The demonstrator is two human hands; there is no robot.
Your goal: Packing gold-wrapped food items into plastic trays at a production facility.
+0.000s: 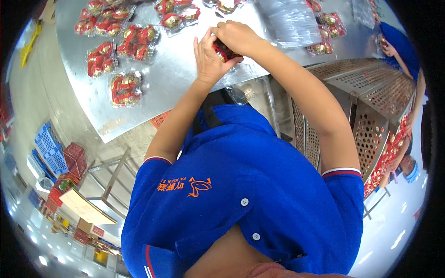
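Near the front of the steel table, my left hand cups a small red-and-gold item from the left side, its thumb along the bottom. My right hand is closed over the top of the same item, fingers bent, partly hiding it. Several clear plastic packs of red-and-gold wrapped round pieces lie on the left and at the back of the table. A stack of clear plastic bags sits to the right of my hands, with more filled packs beside it.
A perforated steel chute with red-and-gold pieces stands at the right, where other people's arms and a person in a blue cap show. Blue and red plastic crates and a metal frame stand on the floor at lower left.
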